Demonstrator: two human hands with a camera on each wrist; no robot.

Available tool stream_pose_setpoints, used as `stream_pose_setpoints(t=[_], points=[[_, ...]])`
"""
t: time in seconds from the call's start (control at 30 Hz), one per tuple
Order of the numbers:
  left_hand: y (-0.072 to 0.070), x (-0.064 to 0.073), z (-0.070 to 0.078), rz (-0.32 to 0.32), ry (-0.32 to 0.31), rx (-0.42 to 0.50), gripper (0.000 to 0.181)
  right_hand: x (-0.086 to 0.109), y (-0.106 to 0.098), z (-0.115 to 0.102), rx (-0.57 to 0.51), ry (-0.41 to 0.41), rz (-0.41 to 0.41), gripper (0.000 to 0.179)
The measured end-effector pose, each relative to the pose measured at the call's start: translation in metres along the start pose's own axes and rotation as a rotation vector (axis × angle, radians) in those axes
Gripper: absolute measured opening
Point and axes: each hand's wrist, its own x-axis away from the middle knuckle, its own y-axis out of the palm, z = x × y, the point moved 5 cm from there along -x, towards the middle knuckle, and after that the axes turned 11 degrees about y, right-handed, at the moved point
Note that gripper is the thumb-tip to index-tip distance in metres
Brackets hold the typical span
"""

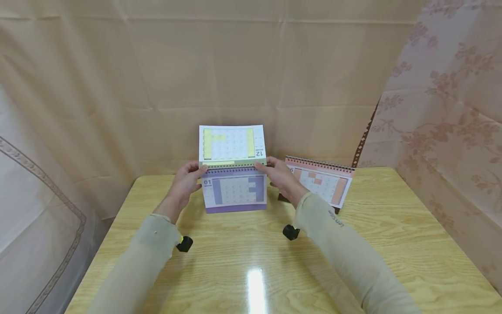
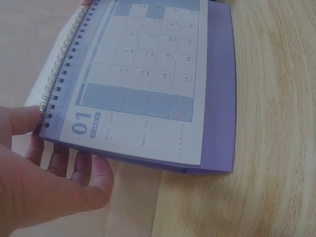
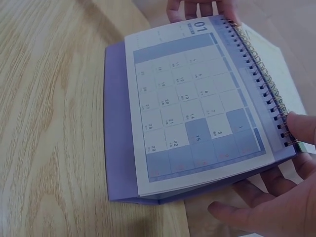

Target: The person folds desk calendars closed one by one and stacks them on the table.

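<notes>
Both hands hold a purple spiral-bound desk calendar (image 1: pixel 235 190) by the two ends of its coil binding. Its front page reads 01 JAN in the left wrist view. A page with yellow blocks and the number 12 (image 1: pixel 229 143) stands out beyond the binding. My left hand (image 1: pixel 183 185) pinches the left end, its thumb on the coil (image 2: pixel 59 74) and its fingers behind the edge. At the right end, my right hand (image 1: pixel 285 178) grips likewise, thumb on the coil. In the wrist views the calendar's purple base (image 3: pixel 118 123) lies against the wooden tabletop.
A second desk calendar (image 1: pixel 321 181), pink-orange with a dark base, stands to the right, partly behind the right forearm. The wooden table (image 1: pixel 219 261) ends at a beige curtain (image 1: pixel 235 65). A patterned cloth (image 1: pixel 451 109) hangs at the right, a white one (image 1: pixel 31 196) at the left.
</notes>
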Motion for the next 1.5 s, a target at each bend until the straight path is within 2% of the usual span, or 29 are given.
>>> stream_pose_setpoints(t=[0.4, 0.73, 0.97, 1.13, 1.5], points=[[-0.0010, 0.0020, 0.0007, -0.015, 0.016, -0.009, 0.037, -0.0002, -0.0017, -0.0006, 0.080, -0.104, 0.055, 0.029], [-0.0012, 0.0028, 0.0035, -0.019, 0.017, -0.018, 0.036, -0.0003, 0.0004, -0.0030, 0.135, -0.179, 0.070, 0.030], [-0.0017, 0.0030, 0.0043, -0.038, 0.024, -0.037, 0.037, -0.0008, -0.0006, -0.0049, 0.255, -0.274, 0.125, 0.030], [-0.0022, 0.0041, 0.0049, -0.048, 0.048, -0.059, 0.037, 0.0000, -0.0004, -0.0066, 0.305, -0.318, 0.149, 0.032], [-0.0018, 0.0043, 0.0040, -0.055, 0.126, -0.121, 0.036, 0.0030, -0.0001, -0.0052, 0.305, -0.345, 0.150, 0.034]])
